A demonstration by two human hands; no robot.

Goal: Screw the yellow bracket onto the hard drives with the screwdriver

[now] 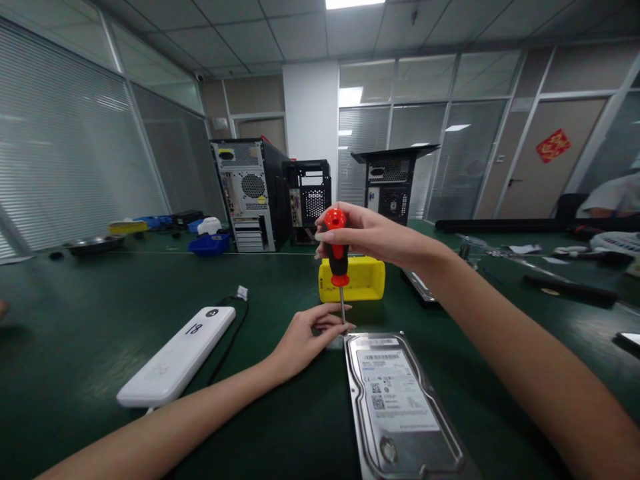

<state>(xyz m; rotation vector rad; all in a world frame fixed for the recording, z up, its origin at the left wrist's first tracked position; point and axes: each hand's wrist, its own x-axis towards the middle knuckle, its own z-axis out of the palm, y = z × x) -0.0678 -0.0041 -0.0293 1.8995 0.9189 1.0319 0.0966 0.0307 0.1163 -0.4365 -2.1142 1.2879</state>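
A red and black screwdriver (339, 257) stands nearly upright, its handle in the closed fingers of my right hand (367, 233). The tip points down at the far left corner of a silver hard drive (397, 393), which lies label up on the table. My left hand (310, 333) is beside that corner, its thumb and fingers pinched around the lower end of the shaft; anything smaller between the fingertips is hidden. Just behind the hands is a yellow bin (367, 280).
A white power bank (180, 357) with a black cable lies left on the green table (280, 287). Computer cases (253, 193) stand at the back. Another drive (420, 287) sits behind my right forearm. A person's sleeve (613, 193) shows far right.
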